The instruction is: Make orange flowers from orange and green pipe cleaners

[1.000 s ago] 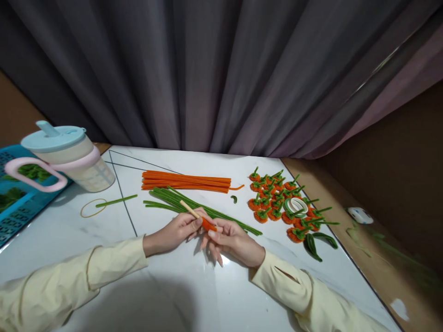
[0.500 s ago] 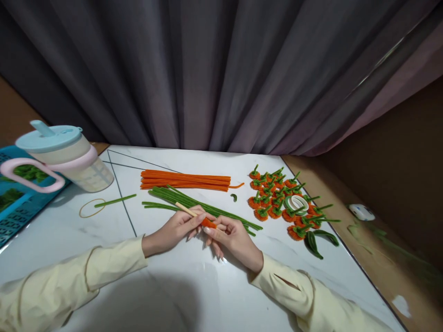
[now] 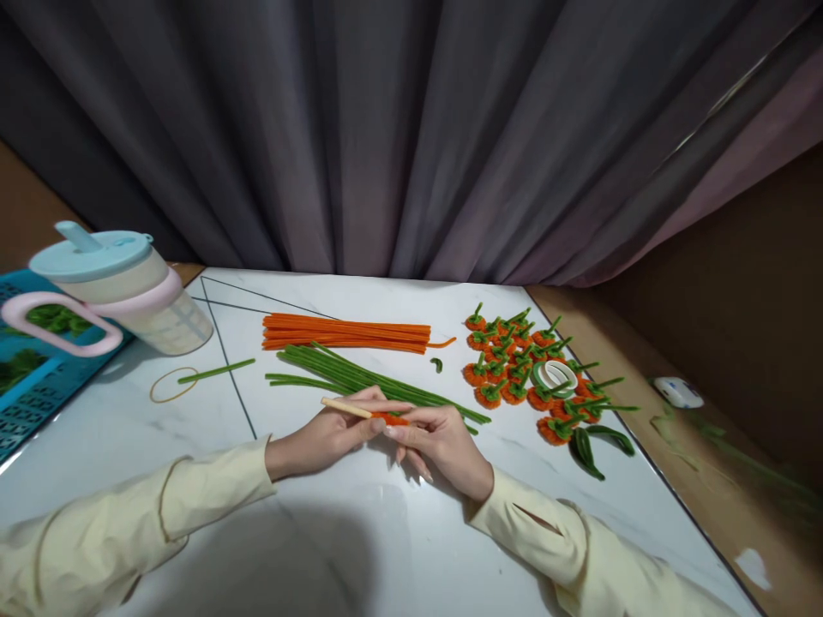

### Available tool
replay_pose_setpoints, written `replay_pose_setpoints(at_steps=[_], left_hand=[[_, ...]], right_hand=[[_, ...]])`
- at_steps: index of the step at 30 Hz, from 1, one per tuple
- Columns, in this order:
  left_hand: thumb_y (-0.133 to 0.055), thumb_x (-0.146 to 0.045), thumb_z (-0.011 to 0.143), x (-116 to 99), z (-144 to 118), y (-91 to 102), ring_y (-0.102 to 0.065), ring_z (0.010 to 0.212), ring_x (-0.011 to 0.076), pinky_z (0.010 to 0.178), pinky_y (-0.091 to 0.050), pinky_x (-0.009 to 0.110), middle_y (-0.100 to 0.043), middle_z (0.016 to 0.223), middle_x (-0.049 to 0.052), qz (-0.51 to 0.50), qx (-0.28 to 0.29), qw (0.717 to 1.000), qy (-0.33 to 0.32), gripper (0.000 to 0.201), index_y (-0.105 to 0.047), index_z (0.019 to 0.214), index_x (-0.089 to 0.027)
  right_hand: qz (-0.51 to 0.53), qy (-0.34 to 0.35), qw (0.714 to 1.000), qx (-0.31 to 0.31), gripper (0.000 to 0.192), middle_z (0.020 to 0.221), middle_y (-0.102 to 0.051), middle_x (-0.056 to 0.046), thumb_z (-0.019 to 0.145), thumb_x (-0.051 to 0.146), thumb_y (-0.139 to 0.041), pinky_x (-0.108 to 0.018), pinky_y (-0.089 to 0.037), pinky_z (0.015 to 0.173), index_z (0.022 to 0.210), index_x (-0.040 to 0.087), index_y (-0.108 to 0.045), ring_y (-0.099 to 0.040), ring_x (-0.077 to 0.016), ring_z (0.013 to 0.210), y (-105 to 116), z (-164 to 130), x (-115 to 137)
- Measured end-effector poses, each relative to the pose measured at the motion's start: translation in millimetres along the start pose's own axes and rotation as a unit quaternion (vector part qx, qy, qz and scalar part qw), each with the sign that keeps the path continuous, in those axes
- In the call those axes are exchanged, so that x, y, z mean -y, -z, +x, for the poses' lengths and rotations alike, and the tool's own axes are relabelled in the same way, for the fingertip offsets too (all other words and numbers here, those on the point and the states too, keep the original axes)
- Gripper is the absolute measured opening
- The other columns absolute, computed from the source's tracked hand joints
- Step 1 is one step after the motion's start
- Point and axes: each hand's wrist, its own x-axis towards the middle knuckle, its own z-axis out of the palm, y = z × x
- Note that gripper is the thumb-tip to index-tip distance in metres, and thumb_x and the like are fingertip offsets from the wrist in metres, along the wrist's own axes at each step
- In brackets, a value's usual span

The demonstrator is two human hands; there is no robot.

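jug (image 3: 122, 296) left, pumpkins (image 3: 514, 368) right of stems (image 3: 379, 386)

Over the last second the wooden stick (image 3: 345, 407) has tipped from a steep slant, its free end pointing up toward the green stems, to lying almost level, that end now pointing left and lower against the bench (image 3: 334, 540). The left hand (image 3: 334, 433) has flattened out with it, fingertips stretched further right along the stick. The orange coil (image 3: 389, 418) wound on the stick now lies level rather than slanted, pinched between both sets of fingertips. The right hand (image 3: 443, 441) has slid slightly right, its thumb and forefinger laid flatter over the coil.
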Motion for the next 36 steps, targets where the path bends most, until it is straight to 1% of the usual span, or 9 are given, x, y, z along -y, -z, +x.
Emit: replay_pose_setpoints(at_steps=[5, 11, 18, 22, 24, 27, 30, 33, 36], left_hand=[[-0.04, -0.062, 0.087, 2.3, -0.3, 0.7, -0.046, 0.076, 0.0165, 0.066, -0.038, 0.026, -0.046, 0.086, 0.003, 0.029, 0.023, 0.999, -0.009, 0.054, -0.057, 0.125, -0.027], [-0.041, -0.066, 0.083, -0.8, -0.1, 0.1, -0.045, 0.071, 0.0157, 0.061, -0.037, 0.025, -0.045, 0.081, 0.002, 0.02, 0.046, 0.999, 0.009, 0.059, -0.058, 0.124, -0.027], [-0.043, -0.069, 0.08, -6.4, 0.4, -2.5, -0.043, 0.07, 0.0149, 0.06, -0.036, 0.024, -0.043, 0.078, 0.001, 0.015, 0.049, 0.998, 0.029, 0.061, -0.061, 0.121, -0.026], [-0.046, -0.066, 0.081, -3.7, 1.1, -1.9, -0.042, 0.069, 0.0145, 0.059, -0.036, 0.024, -0.043, 0.077, 0.0, 0.002, 0.046, 0.999, 0.025, 0.058, -0.062, 0.117, -0.024], [-0.047, -0.064, 0.082, 0.1, 1.9, -1.9, -0.041, 0.068, 0.0136, 0.057, -0.036, 0.023, -0.042, 0.078, 0.0, -0.026, 0.036, 0.999, 0.016, 0.055, -0.063, 0.115, -0.023], [-0.049, -0.06, 0.084, 6.4, 4.1, -2.1, -0.04, 0.062, 0.0108, 0.052, -0.033, 0.022, -0.041, 0.079, 0.0, -0.079, 0.018, 0.997, 0.003, 0.051, -0.064, 0.111, -0.019], [-0.051, -0.056, 0.085, 10.1, 7.2, -1.5, -0.039, 0.056, 0.0083, 0.05, -0.032, 0.021, -0.044, 0.077, 0.0, -0.129, -0.01, 0.992, 0.005, 0.047, -0.066, 0.103, -0.016], [-0.053, -0.054, 0.084, 9.9, 10.1, 0.6, -0.038, 0.051, 0.0077, 0.048, -0.031, 0.021, -0.046, 0.068, -0.001, -0.196, -0.051, 0.978, 0.038, 0.046, -0.066, 0.099, -0.013], [-0.057, -0.053, 0.083, 6.4, 11.3, 3.1, -0.039, 0.052, 0.0082, 0.048, -0.031, 0.021, -0.048, 0.067, 0.0, -0.254, -0.08, 0.962, 0.062, 0.045, -0.065, 0.096, -0.011]], right_hand=[[-0.022, 0.018, 1.0, 0.002, 0.038, 0.032, -0.045, 0.006, 0.073, 0.046, -0.069, -0.019, -0.03, 0.031, 0.055, 0.013, -0.064, -0.036, -0.0045, 0.026, -2.7, -1.6, -2.6], [-0.027, 0.053, 0.998, 0.0, 0.035, 0.033, -0.046, 0.006, 0.072, 0.045, -0.07, -0.02, -0.031, 0.033, 0.058, 0.013, -0.066, -0.037, -0.0053, 0.027, -4.5, -3.4, -6.7], [-0.051, 0.066, 0.996, -0.021, 0.037, 0.033, -0.043, 0.007, 0.073, 0.045, -0.07, -0.019, -0.031, 0.034, 0.053, 0.014, -0.063, -0.036, -0.0047, 0.028, -8.0, -6.0, -6.6], [-0.037, 0.059, 0.998, -0.011, 0.038, 0.033, -0.044, 0.007, 0.073, 0.045, -0.069, -0.019, -0.03, 0.034, 0.052, 0.014, -0.061, -0.036, -0.0046, 0.028, -8.2, -4.7, -6.2], [-0.007, 0.044, 0.999, 0.003, 0.035, 0.035, -0.046, 0.007, 0.073, 0.044, -0.069, -0.019, -0.03, 0.034, 0.058, 0.013, -0.063, -0.038, -0.0046, 0.028, -7.9, -2.7, -6.9], [0.045, 0.019, 0.999, 0.019, 0.03, 0.043, -0.054, 0.005, 0.073, 0.041, -0.07, -0.018, -0.032, 0.033, 0.073, 0.012, -0.065, -0.04, -0.0042, 0.028, -8.2, 0.7, -8.4], [0.067, 0.016, 0.997, 0.02, 0.028, 0.045, -0.056, 0.006, 0.071, 0.037, -0.073, -0.017, -0.035, 0.033, 0.078, 0.012, -0.062, -0.042, -0.0047, 0.029, -8.6, 2.4, -9.2], [0.049, 0.005, 0.999, 0.012, 0.033, 0.046, -0.056, 0.006, 0.069, 0.039, -0.074, -0.017, -0.037, 0.032, 0.082, 0.013, -0.058, -0.045, -0.006, 0.031, -7.3, 1.5, -8.0], [-0.008, -0.023, 1.0, 0.019, 0.037, 0.045, -0.054, 0.006, 0.076, 0.049, -0.066, -0.016, -0.035, 0.031, 0.08, 0.013, -0.056, -0.045, -0.0064, 0.031, -4.8, -2.3, -4.1]])
